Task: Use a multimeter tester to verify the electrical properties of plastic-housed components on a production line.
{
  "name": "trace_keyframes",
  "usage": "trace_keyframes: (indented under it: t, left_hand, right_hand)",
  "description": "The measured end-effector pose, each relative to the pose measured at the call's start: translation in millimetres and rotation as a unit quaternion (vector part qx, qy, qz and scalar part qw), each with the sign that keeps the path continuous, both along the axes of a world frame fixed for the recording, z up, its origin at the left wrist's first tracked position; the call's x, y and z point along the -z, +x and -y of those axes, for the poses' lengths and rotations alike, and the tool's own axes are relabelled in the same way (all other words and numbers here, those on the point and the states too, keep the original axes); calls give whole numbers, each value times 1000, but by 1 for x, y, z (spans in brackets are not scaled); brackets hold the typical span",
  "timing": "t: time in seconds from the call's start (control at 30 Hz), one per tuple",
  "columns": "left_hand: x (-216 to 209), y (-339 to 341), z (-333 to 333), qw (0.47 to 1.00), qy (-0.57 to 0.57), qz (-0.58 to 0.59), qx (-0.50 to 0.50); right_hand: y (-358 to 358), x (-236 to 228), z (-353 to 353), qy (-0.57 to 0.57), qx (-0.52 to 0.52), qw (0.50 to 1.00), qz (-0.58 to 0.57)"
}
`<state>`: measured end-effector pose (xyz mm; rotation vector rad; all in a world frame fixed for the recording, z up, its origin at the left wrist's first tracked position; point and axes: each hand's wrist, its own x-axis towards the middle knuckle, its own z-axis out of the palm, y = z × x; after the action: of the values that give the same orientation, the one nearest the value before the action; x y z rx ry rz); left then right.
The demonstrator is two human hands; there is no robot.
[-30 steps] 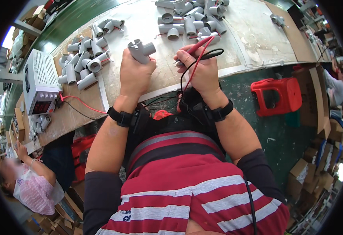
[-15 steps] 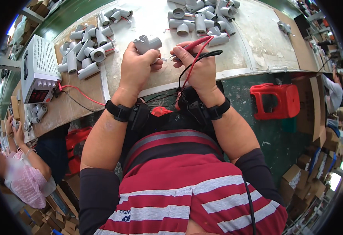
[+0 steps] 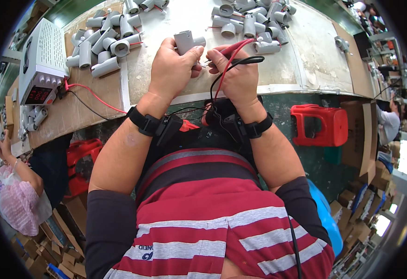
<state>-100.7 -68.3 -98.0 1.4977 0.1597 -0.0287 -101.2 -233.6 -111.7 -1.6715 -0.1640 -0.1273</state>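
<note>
My left hand [image 3: 172, 72] is closed around a grey T-shaped plastic fitting [image 3: 188, 43], held above the near part of the table. A thin pale lead sticks out from under its fingers toward the right. My right hand [image 3: 238, 81] grips a red test probe [image 3: 235, 47] together with a black one [image 3: 244, 62], their cables hanging down past the table edge. The probe tips are close to the lead beside my left fingertips; whether they touch is too small to tell.
Piles of similar grey fittings lie at the left [image 3: 105, 43] and far right [image 3: 250, 21]. A white bench power supply [image 3: 47, 56] with a lit red display stands left, its red cable [image 3: 96, 98] crossing cardboard. A red stool [image 3: 324, 124] stands right. Another person's arm [image 3: 24, 174] is at far left.
Both hands stay close together, and the fitting has turned in my left hand and sits slightly further right. The whole view has shifted a little.
</note>
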Motion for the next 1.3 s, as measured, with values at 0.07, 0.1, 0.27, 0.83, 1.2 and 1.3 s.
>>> trace_keyframes:
  t: [0.07,0.1,0.27,0.83,1.2,1.3]
  left_hand:
    - [0,0,1,1000,21,-6,3]
    - [1,0,1,1000,20,-6,2]
    - [4,-1,3,1000,3,15,-10]
    - [8,-2,0,999,21,43,-9]
    - [1,-1,-1,1000,-13,16,-4]
    - [-2,0,-4,1000,-20,-9,6]
  right_hand:
    - [1,2,0,-43,-2,999,6]
    - [1,3,-1,-44,-4,999,6]
    - [3,-1,-5,58,27,998,-18]
    - [3,-1,-14,2,24,1000,21]
    - [3,6,-14,-21,22,998,57]
    - [2,3,-15,-40,20,997,65]
